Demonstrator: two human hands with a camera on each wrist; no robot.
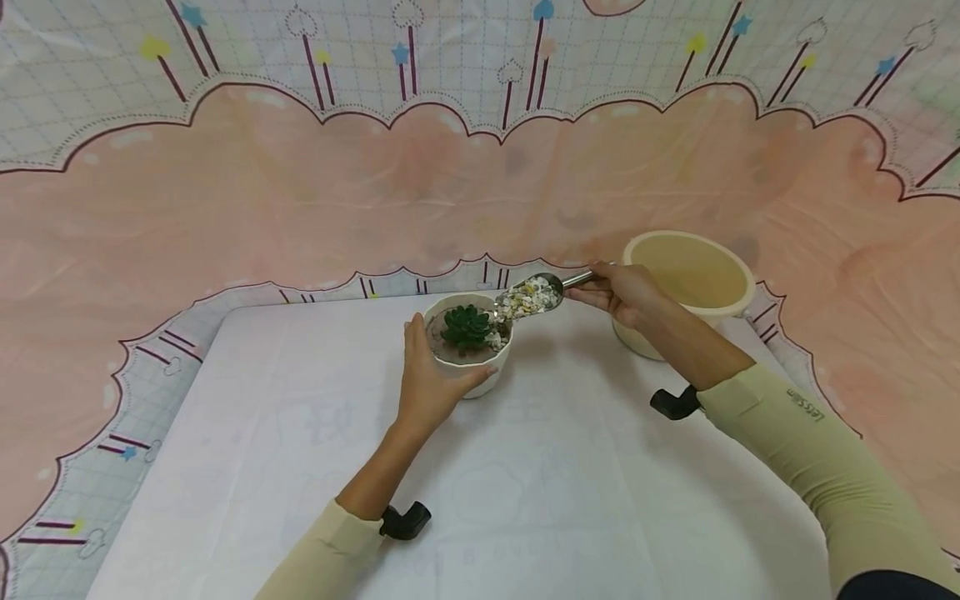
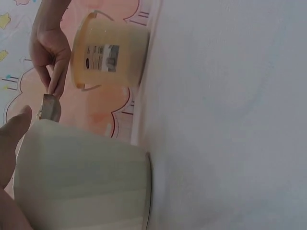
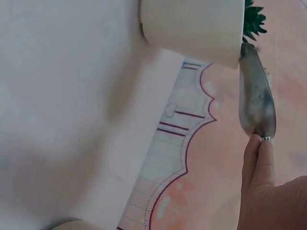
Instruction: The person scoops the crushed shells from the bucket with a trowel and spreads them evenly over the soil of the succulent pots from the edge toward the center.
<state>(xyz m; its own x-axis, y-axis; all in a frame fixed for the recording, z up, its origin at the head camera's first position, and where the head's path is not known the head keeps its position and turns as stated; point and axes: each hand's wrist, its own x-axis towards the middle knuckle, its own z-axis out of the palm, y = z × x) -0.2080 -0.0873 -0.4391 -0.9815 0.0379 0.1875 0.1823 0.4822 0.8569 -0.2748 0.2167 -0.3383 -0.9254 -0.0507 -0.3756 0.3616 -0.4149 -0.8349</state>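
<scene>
A white pot [image 1: 480, 385] stands on the table with a green succulent [image 1: 467, 327] set in greyish soil. My left hand [image 1: 431, 387] grips the pot, thumb and fingers spread around its near and left sides. In my right hand [image 1: 626, 296] is the handle of a small metal scoop [image 3: 256, 96]. The scoop is heaped with white and yellowish pebbles [image 1: 528, 297], and its tip is at the pot's right rim. Some pebbles [image 1: 497, 339] lie on the soil at the right of the plant. The left wrist view shows the pot's side wall [image 2: 86, 177] close up.
A cream bucket [image 1: 630, 337] with a wire handle and a printed label [image 2: 102, 58] stands behind my right forearm. The white tabletop [image 1: 525, 500] reaches toward me. Behind it hangs a pink patterned cloth [image 1: 337, 200].
</scene>
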